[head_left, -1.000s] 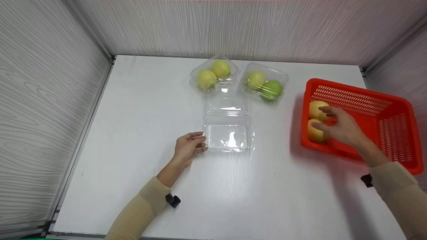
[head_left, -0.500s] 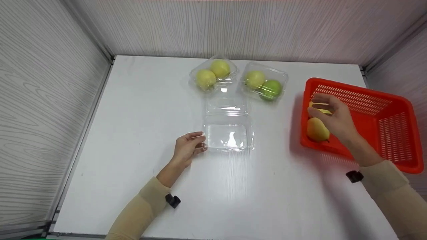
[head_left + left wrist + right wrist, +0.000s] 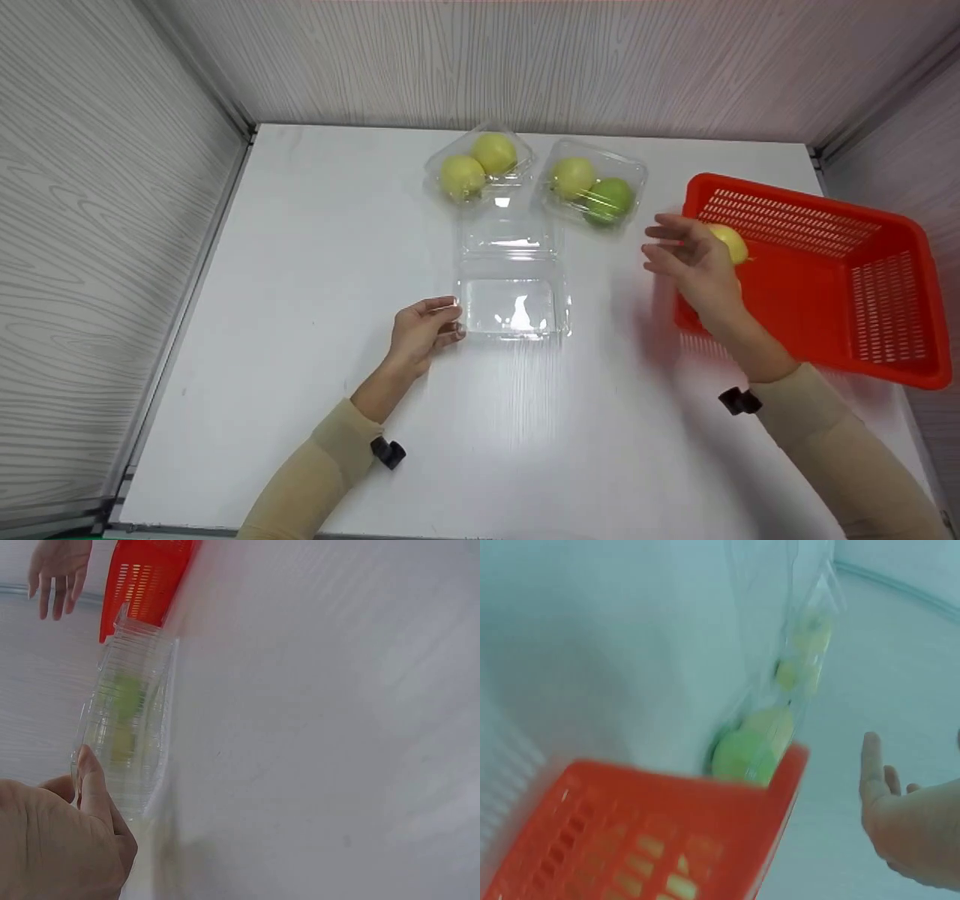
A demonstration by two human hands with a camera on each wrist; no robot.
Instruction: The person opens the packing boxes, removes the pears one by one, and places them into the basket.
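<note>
Unfolded clear plastic clamshell box (image 3: pixel 511 306): lying flat mid-table, tray nearer the person, lid extending away; long axis running near to far.
Left hand (image 3: pixel 415 334): pinching the tray's left edge between thumb and fingers; nearer hand to this box, touching it.
Right hand (image 3: pixel 697 266): hovering over the basket's left rim, fingers stretching leftward past it, fairly wide, holding nothing visible.
Key relation: unfolded box lying left of the right hand and slightly nearer the person, bare white table (image 3: pixel 337 225) separating them; basket lying under and right of that hand.
Rectangular red slotted plastic basket (image 3: pixel 802 300): standing on the table's right side; right hand being much nearer.
Round yellow pear with stem (image 3: pixel 729 244): sitting inside the basket's left end, the right hand partly covering it.
Clamshell count: three; one lying unfolded, two standing folded over fruit at the back.
Farther-left folded clear box (image 3: pixel 466 146): holding two round yellow-green fruits (image 3: pixel 463 178).
Farther-right folded clear box (image 3: pixel 613 165): holding one pale yellow fruit (image 3: pixel 572 178), one green fruit (image 3: pixel 609 201).
Basket count: one basket; one pear showing clearly, hand hiding the rest, cannot tell total.
</note>
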